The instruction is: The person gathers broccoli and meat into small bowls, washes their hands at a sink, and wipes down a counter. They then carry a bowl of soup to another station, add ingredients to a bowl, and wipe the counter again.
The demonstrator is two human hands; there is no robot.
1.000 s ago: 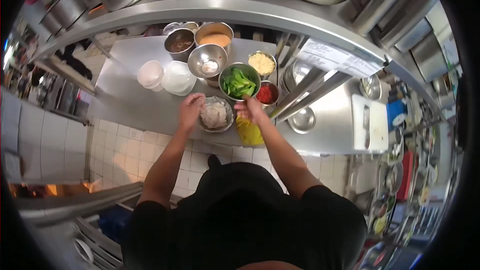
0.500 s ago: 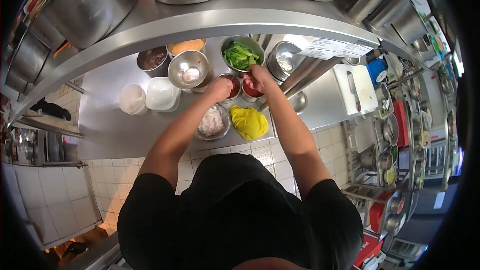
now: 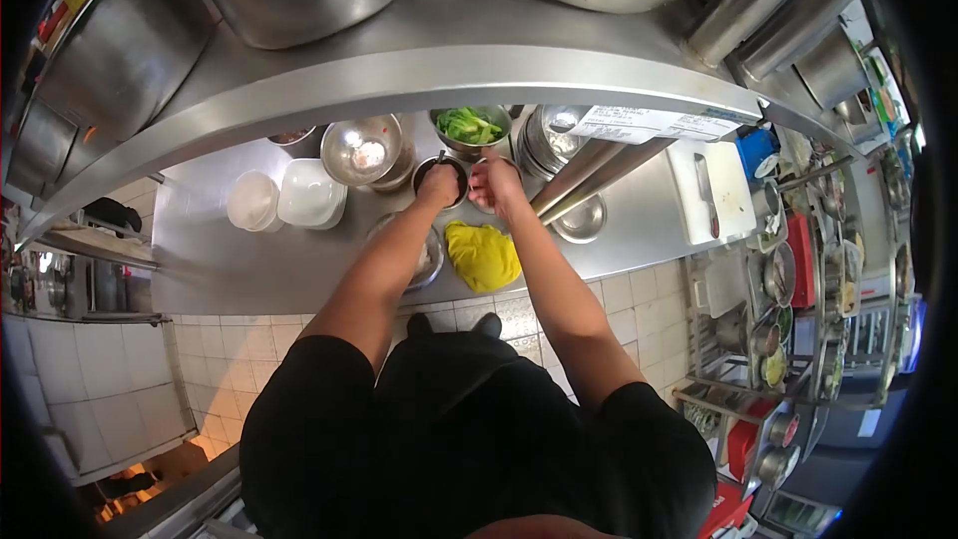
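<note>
My left hand (image 3: 439, 186) is closed in a fist over a small round container (image 3: 458, 202) with dark contents. A short dark piece like a handle sticks up just beyond the fist; what the fingers grip is hidden. Close beside it, my right hand (image 3: 496, 186) is over a second small container, mostly covered by the hand. Its fingers are bent and apart, with nothing visible in them. Behind the hands, a metal bowl (image 3: 470, 152) holds green leafy vegetables (image 3: 467, 126). A yellow cloth (image 3: 483, 257) lies in front, next to a metal bowl (image 3: 431, 267) partly covered by my left forearm.
White containers (image 3: 311, 195) and a tilted metal bowl (image 3: 361, 150) stand left. Stacked metal bowls (image 3: 539, 145) and a shallow dish (image 3: 581, 220) are right, near slanted metal poles (image 3: 589, 176). A knife (image 3: 707, 190) lies on a white board (image 3: 733, 202). A steel shelf (image 3: 449, 80) overhangs the counter.
The view has shifted, so the shelf covers more of the back row. My left fist now has a dark handle-like piece showing above it. My right hand's fingers are more spread.
</note>
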